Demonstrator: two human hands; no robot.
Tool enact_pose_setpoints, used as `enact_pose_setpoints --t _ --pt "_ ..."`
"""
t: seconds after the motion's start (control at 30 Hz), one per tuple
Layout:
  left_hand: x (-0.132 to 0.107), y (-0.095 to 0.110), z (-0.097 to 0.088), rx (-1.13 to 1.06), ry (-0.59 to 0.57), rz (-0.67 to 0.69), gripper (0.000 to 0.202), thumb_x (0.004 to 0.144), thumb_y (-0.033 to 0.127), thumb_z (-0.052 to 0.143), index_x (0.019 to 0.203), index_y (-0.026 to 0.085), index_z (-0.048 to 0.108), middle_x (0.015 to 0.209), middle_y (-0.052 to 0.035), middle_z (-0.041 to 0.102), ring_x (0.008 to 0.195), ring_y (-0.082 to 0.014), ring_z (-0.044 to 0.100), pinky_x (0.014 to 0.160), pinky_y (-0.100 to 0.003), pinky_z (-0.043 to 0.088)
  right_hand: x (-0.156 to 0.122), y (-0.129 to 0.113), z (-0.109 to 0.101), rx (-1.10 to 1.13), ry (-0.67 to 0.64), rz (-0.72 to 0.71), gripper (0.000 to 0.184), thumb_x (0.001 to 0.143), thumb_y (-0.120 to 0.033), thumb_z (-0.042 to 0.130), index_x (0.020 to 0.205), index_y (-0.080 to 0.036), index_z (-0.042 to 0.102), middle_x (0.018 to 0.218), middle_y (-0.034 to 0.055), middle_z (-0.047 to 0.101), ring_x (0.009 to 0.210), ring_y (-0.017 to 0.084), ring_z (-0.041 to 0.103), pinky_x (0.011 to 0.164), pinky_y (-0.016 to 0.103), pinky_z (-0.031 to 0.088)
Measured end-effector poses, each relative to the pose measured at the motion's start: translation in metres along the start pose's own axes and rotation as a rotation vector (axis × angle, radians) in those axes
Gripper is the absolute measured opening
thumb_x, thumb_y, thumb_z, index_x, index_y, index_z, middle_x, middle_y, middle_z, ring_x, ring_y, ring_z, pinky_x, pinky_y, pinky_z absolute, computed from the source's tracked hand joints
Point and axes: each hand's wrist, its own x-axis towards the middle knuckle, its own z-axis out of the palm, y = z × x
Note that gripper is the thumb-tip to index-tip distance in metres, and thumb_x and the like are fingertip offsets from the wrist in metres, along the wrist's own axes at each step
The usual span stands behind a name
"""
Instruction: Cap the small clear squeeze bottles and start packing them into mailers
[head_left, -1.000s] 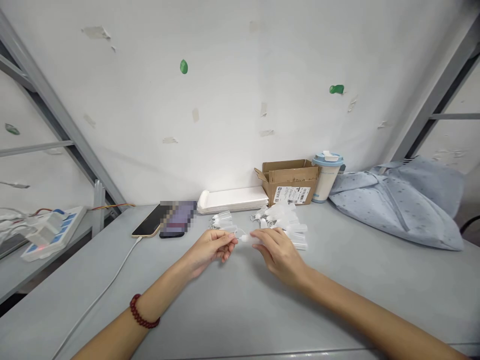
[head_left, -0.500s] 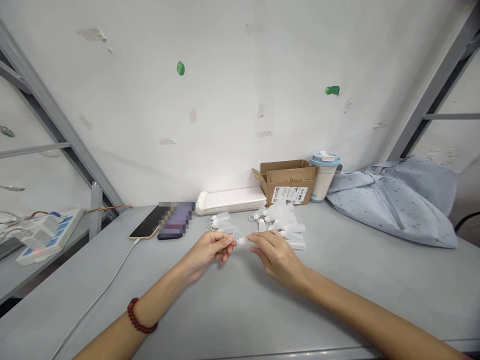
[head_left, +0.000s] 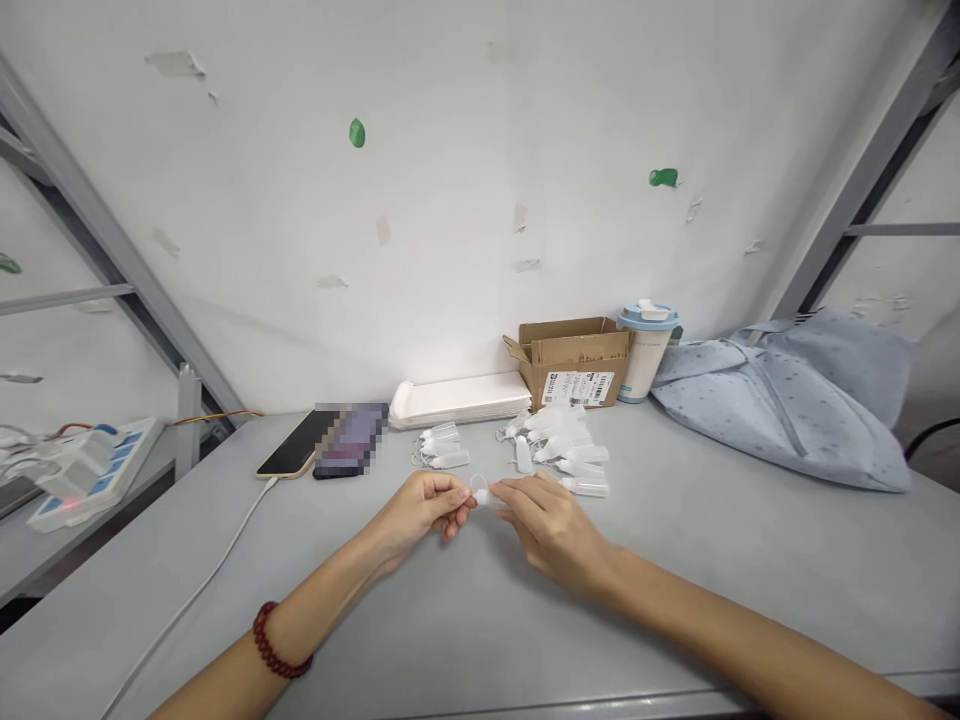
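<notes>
My left hand (head_left: 421,508) and my right hand (head_left: 549,525) meet over the grey table (head_left: 465,610), both pinched on one small clear plastic bottle with a ring (head_left: 481,492). The left fingertips hold the ring end, the right fingers the bottle body. Behind the right hand lies a heap of like clear bottles (head_left: 564,448). A smaller group of two or three bottles (head_left: 441,446) lies behind the left hand. A dark red bead bracelet (head_left: 274,645) is on my left wrist.
Two phones (head_left: 324,447) lie at the back left, one on a white cable (head_left: 202,585). White trays (head_left: 459,398), a cardboard box (head_left: 576,362), a lidded cup (head_left: 646,350) and blue cloth (head_left: 795,400) line the wall. A power strip (head_left: 90,460) sits far left.
Both hands have drawn slightly toward me with the small bottle between them; the pinch has tightened and the ring now shows above the fingertips.
</notes>
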Motion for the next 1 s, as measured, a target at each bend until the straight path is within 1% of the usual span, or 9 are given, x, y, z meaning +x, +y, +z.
enact_pose_setpoints --t 0.13,0.27,0.4,0.5,0.6,0.73,0.83,1.0 --pt "0.002 -0.003 -0.003 -0.002 -0.008 0.000 0.031 0.074 0.041 0.062 0.067 0.011 0.058 0.059 0.0000 0.052 0.049 -0.0080 0.045 0.050 -0.022 0.034 0.001 0.001 0.001 -0.005 -0.004 -0.007 0.021 0.085 -0.007 0.043 0.103 -0.011 0.052 0.087 0.0106 0.068 0.074 0.018 0.062 0.061 0.029 0.042" --pt "0.004 0.001 -0.008 0.013 -0.026 -0.014 0.031 0.075 0.041 0.061 0.070 0.011 0.060 0.061 -0.0005 0.053 0.050 -0.0087 0.045 0.051 -0.023 0.035 0.005 0.004 0.000 -0.018 0.001 -0.006 0.018 0.085 -0.009 0.044 0.101 -0.011 0.054 0.086 0.0102 0.068 0.069 0.018 0.061 0.058 0.029 0.041" --pt "0.004 0.007 -0.013 0.062 0.031 -0.021 0.033 0.076 0.043 0.060 0.074 0.011 0.063 0.062 -0.0009 0.053 0.052 -0.0093 0.046 0.053 -0.024 0.035 0.007 0.009 0.000 -0.040 -0.002 -0.004 0.019 0.087 -0.010 0.043 0.102 -0.012 0.054 0.087 0.0103 0.068 0.070 0.018 0.061 0.059 0.029 0.041" --pt "0.003 0.009 -0.016 0.083 0.052 -0.015 0.030 0.073 0.042 0.062 0.072 0.012 0.062 0.062 -0.0006 0.053 0.053 -0.0097 0.045 0.053 -0.024 0.036 0.006 0.012 0.001 -0.056 0.000 0.004 0.019 0.087 -0.011 0.043 0.102 -0.012 0.055 0.088 0.0106 0.068 0.070 0.017 0.061 0.060 0.029 0.042" --pt "0.004 0.006 -0.016 0.097 0.034 -0.007 0.030 0.073 0.041 0.063 0.069 0.012 0.061 0.062 -0.0010 0.053 0.053 -0.0100 0.046 0.053 -0.023 0.036 0.005 0.012 0.002 -0.056 -0.008 -0.010 0.019 0.088 -0.012 0.042 0.101 -0.012 0.055 0.087 0.0107 0.068 0.072 0.017 0.062 0.060 0.029 0.042" --pt "0.005 0.000 -0.015 0.112 -0.008 -0.002 0.028 0.073 0.039 0.063 0.071 0.011 0.062 0.062 -0.0018 0.054 0.053 -0.0106 0.047 0.052 -0.024 0.037 0.004 0.008 0.002 -0.035 -0.008 -0.025 0.019 0.087 -0.010 0.042 0.100 -0.012 0.055 0.087 0.0103 0.068 0.070 0.017 0.061 0.058 0.028 0.042" --pt "0.004 0.000 -0.014 0.113 -0.034 0.015 0.027 0.073 0.038 0.063 0.071 0.011 0.063 0.061 -0.0020 0.054 0.054 -0.0111 0.047 0.053 -0.024 0.037 0.004 0.006 0.000 -0.019 0.006 -0.018 0.019 0.086 -0.009 0.042 0.100 -0.012 0.056 0.086 0.0101 0.068 0.069 0.017 0.060 0.059 0.028 0.044" --pt "0.002 0.001 -0.012 0.118 -0.030 0.024 0.026 0.072 0.038 0.064 0.070 0.012 0.063 0.060 -0.0023 0.054 0.054 -0.0115 0.047 0.053 -0.024 0.037 0.002 0.004 -0.002 0.003 0.017 -0.015 0.022 0.086 -0.008 0.042 0.102 -0.013 0.055 0.087 0.0105 0.067 0.070 0.017 0.059 0.060 0.029 0.045"
